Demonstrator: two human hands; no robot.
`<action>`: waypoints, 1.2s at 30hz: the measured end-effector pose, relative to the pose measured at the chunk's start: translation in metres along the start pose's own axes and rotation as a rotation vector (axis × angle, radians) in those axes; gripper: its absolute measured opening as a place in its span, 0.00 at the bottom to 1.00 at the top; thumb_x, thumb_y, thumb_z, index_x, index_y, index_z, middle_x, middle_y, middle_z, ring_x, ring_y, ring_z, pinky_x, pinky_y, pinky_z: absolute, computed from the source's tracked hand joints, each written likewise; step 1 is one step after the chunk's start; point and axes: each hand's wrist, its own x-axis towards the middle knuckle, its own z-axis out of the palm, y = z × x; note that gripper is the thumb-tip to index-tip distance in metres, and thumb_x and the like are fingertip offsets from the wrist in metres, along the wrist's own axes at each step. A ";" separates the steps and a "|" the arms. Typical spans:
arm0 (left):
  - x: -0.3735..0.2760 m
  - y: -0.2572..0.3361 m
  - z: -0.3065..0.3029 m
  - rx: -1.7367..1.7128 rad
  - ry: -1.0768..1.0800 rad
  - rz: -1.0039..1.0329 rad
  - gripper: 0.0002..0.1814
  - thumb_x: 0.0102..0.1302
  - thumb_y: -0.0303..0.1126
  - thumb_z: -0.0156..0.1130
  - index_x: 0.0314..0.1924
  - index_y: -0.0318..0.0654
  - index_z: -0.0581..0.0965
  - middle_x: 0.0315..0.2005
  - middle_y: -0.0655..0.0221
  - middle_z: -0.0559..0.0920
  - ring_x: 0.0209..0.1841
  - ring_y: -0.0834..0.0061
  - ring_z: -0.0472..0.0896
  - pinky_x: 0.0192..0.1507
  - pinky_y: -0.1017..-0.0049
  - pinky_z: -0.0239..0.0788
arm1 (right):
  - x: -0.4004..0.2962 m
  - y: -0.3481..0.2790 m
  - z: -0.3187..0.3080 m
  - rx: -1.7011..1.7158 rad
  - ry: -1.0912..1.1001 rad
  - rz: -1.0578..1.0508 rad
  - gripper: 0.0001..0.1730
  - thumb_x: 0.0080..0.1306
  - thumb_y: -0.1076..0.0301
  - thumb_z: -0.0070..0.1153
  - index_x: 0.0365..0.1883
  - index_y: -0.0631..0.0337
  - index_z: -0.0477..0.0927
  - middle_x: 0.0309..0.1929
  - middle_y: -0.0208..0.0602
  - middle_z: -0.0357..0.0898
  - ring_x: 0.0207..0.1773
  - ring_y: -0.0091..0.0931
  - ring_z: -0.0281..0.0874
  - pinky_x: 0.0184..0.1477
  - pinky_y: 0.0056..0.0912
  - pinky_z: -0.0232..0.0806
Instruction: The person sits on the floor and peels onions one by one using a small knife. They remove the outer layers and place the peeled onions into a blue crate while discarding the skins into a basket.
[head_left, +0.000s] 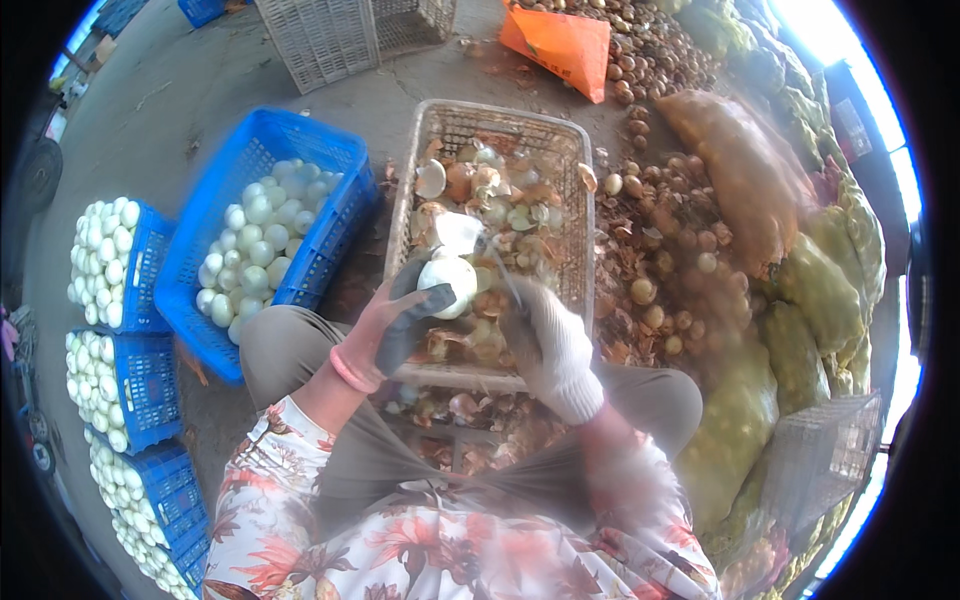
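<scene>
In my left hand (401, 319), which wears a dark-palmed glove, is a peeled white onion (450, 285). A pale flap of onion skin (457, 232) stands up at its far side. My right hand (547, 345), in a white knit glove, grips a thin-bladed knife (504, 271) whose blade points up and left, close to the onion's right side. Its handle is hidden in my fist. Both hands are above a dirty plastic crate (587, 195) that holds onion skins and scraps (517, 217).
To the left, a blue plastic crate (176, 292) contains peeled onions (259, 240); several more filled blue crates (150, 390) line the far left. Unpeeled onions (675, 247) lie on the floor at right, beside full mesh sacks (735, 172). An orange bag (559, 45) and grey crates (322, 41) are ahead.
</scene>
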 end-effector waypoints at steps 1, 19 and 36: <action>0.000 0.005 0.000 0.019 -0.004 0.021 0.36 0.72 0.28 0.64 0.76 0.30 0.63 0.61 0.58 0.79 0.61 0.62 0.82 0.58 0.50 0.83 | -0.005 -0.003 -0.003 -0.084 -0.043 -0.022 0.18 0.74 0.67 0.61 0.61 0.57 0.78 0.39 0.44 0.83 0.37 0.39 0.85 0.40 0.39 0.76; 0.004 0.002 0.002 0.410 0.093 0.106 0.38 0.56 0.24 0.77 0.68 0.31 0.72 0.55 0.64 0.80 0.58 0.74 0.80 0.59 0.72 0.78 | -0.002 -0.019 -0.025 0.378 -0.364 0.531 0.16 0.80 0.66 0.53 0.62 0.62 0.78 0.34 0.31 0.80 0.35 0.21 0.77 0.40 0.31 0.74; 0.008 -0.005 0.012 0.231 -0.059 0.007 0.48 0.56 0.25 0.79 0.76 0.35 0.66 0.65 0.65 0.76 0.63 0.73 0.78 0.64 0.73 0.76 | 0.002 -0.008 -0.003 0.698 -0.174 0.596 0.14 0.81 0.61 0.54 0.55 0.62 0.78 0.29 0.26 0.79 0.24 0.13 0.73 0.22 0.21 0.65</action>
